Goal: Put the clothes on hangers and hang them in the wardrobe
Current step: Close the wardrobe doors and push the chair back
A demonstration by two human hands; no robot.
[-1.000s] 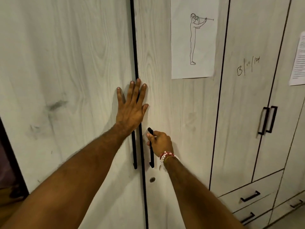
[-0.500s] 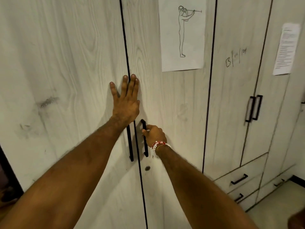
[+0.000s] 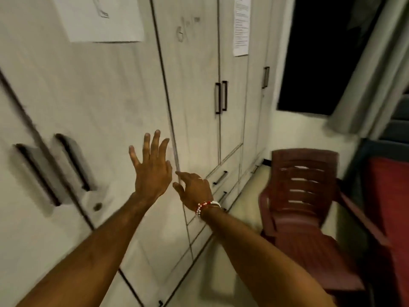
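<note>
moved: right hand (image 3: pixel 194 191) has let go of the twin black handles (image 3: pixel 74 162) and left hand (image 3: pixel 152 171) has come off the door seam above them; the view has swung right.
left hand: right of the handles, fingers straight and spread, holding nothing; blur hides whether it touches the door.
right hand: just beyond the left hand from the handles, fingers loosely extended, empty; bead bracelet (image 3: pixel 208 206) on the wrist.
wardrobe (image 3: pixel 99 89): pale wood-grain doors shut, one either side of the handles, running on to the right.
paper sheet (image 3: pixel 97 18): on the door, above and right of the handles.
chair (image 3: pixel 305 196): dark red plastic, well right of the handles, on the floor near the wardrobe.
</note>
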